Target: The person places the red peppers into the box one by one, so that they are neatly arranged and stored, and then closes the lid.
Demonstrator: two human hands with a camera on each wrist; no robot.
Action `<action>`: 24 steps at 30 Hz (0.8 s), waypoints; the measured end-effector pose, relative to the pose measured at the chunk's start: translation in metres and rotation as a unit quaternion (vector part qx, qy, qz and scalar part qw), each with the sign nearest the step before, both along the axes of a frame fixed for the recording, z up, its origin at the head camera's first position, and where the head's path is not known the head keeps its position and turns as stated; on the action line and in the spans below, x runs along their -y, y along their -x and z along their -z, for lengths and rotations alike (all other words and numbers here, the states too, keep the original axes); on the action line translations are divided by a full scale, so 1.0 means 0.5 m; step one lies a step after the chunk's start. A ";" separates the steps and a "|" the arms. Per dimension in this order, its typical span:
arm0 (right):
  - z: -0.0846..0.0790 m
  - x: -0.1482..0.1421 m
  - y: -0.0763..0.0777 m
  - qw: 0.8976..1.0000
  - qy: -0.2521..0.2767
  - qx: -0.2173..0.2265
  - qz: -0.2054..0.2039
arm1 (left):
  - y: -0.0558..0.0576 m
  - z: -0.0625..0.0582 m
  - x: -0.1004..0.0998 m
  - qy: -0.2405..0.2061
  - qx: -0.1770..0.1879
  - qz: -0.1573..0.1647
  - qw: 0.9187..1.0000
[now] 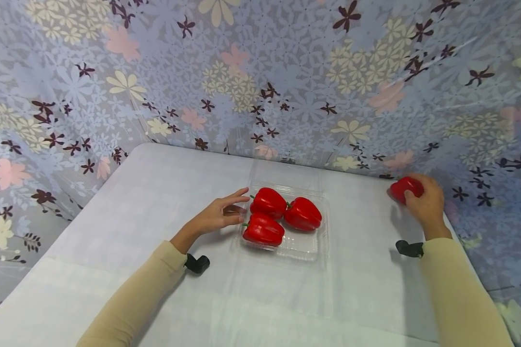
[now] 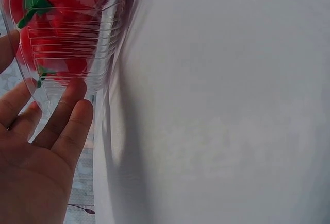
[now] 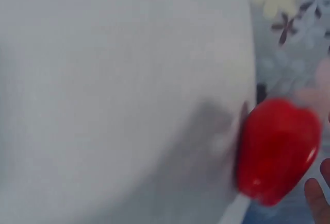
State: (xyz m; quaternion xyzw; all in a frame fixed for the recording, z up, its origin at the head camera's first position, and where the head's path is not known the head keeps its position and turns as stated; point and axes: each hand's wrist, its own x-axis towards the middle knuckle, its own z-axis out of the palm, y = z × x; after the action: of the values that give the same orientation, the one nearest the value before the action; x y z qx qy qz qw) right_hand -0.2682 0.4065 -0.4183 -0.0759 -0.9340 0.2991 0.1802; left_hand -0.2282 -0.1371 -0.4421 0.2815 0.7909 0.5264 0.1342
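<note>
A clear plastic clamshell box [image 1: 301, 246] lies on the table with three red bell peppers [image 1: 303, 214] in it, their green stems to the left. My left hand [image 1: 219, 212] is at the box's left side, fingers loosely extended. Up close in the left wrist view, fingertips [image 2: 76, 92] meet the box's ribbed wall. Far right, my right hand [image 1: 430, 197] hovers over another red bell pepper [image 1: 401, 190] by the table edge. In the right wrist view, fingertips [image 3: 315, 195] sit beside this pepper, a narrow gap showing between them.
The table has a pale cloth [image 1: 169, 188]. A floral curtain [image 1: 260, 77] hangs along its back and sides. The box's transparent lid [image 1: 286, 176] appears laid back toward the curtain. Each wrist wears a small black camera [image 1: 197, 264].
</note>
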 end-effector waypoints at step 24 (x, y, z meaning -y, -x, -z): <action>0.036 -0.041 0.009 0.989 -0.054 0.122 0.061 | -0.004 -0.007 0.000 0.003 0.014 -0.006 1.000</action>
State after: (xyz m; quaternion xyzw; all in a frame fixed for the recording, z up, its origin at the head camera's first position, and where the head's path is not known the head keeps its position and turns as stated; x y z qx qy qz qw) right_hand -0.2726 0.4270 -0.4365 -0.1588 -0.9573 0.2255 0.0863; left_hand -0.2261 -0.1370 -0.4386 0.2689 0.7921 0.5291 0.1424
